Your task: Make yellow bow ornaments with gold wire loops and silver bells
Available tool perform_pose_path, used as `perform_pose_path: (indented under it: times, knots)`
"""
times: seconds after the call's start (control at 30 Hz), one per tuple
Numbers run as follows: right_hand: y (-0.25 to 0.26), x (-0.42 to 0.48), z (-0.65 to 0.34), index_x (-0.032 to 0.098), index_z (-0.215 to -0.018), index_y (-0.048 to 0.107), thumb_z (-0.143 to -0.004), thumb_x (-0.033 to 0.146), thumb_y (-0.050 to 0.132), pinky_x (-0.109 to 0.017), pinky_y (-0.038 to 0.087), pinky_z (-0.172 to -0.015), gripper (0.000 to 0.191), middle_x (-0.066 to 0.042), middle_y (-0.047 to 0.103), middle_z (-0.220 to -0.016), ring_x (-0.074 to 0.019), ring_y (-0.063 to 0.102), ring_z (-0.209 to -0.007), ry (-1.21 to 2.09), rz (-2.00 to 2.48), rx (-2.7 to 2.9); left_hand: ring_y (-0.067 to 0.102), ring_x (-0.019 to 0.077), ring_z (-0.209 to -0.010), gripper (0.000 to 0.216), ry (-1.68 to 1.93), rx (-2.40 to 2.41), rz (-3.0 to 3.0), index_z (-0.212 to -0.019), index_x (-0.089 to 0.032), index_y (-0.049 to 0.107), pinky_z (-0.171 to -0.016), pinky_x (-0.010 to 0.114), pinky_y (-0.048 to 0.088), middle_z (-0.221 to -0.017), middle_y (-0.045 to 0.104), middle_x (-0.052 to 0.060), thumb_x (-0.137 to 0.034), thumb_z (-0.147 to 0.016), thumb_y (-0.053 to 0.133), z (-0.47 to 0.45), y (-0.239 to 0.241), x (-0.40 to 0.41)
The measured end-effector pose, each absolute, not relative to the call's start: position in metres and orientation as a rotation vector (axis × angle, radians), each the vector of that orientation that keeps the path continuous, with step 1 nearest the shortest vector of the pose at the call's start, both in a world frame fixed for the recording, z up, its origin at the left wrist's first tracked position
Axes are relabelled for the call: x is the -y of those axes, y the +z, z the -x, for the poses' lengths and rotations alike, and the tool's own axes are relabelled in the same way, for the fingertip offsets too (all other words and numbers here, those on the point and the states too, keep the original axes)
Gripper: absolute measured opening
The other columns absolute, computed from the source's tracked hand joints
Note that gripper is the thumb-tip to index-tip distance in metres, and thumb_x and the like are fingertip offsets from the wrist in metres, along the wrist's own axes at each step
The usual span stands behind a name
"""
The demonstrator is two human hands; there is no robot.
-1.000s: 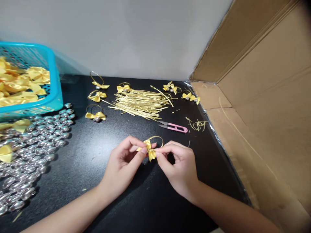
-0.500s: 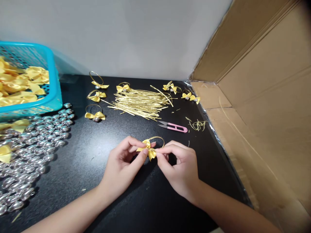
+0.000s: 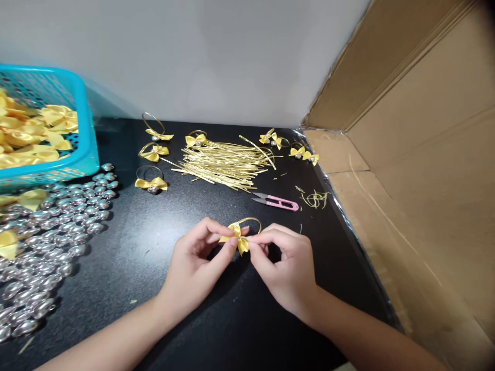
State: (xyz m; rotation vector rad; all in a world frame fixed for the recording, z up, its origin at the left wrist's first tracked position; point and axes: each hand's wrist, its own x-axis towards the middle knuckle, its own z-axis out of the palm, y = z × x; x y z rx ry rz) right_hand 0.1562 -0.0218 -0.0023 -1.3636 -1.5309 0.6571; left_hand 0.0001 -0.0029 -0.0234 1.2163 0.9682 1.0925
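Observation:
A yellow ribbon bow [image 3: 243, 244] with a loop of gold tie [image 3: 253, 220] rising behind it is held between my two hands, just above the black table. My left hand [image 3: 197, 257] pinches the bow near its middle between thumb and fingers. My right hand [image 3: 284, 263] pinches at the bow's right side; the fingertips cover what lies exactly between them. Beyond the hands lies a pair of pink thread snips [image 3: 282, 203], blades pointing left. A pile of gold ties [image 3: 224, 165] is spread behind the snips.
Silver heart-shaped beads [image 3: 58, 232] cover the table's left side, below a turquoise basket [image 3: 83, 123] of yellow bows. Several looped bows, such as one bow [image 3: 151, 184], lie around the ties. Trimmed scraps [image 3: 315, 200] sit right of the snips. Cardboard [image 3: 417, 154] borders the right edge.
The bow has shifted very slightly to the right between my fingers, and my left thumb with it. Nothing else has visibly moved.

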Motion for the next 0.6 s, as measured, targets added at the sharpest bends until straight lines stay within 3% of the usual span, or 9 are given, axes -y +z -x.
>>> perform_pose_path:
  times: [0.6]
  knots:
    - [-0.004, 0.0211, -0.1558, 0.013, -0.067, 0.072, -0.073, 0.003, 0.062, -0.018, 0.046, -0.052, 0.016, 0.0, 0.063, -0.058, -0.0082, 0.056, -0.051, 0.665, 1.361, 1.523, 0.077, 0.0101, -0.081, 0.015, 1.111, -0.964, -1.314, -0.083, -0.023, 0.063, -0.075, 0.012, 0.058, -0.086, 0.08, -0.002, -0.008, -0.083, 0.067, -0.001, -0.0247, 0.0028]
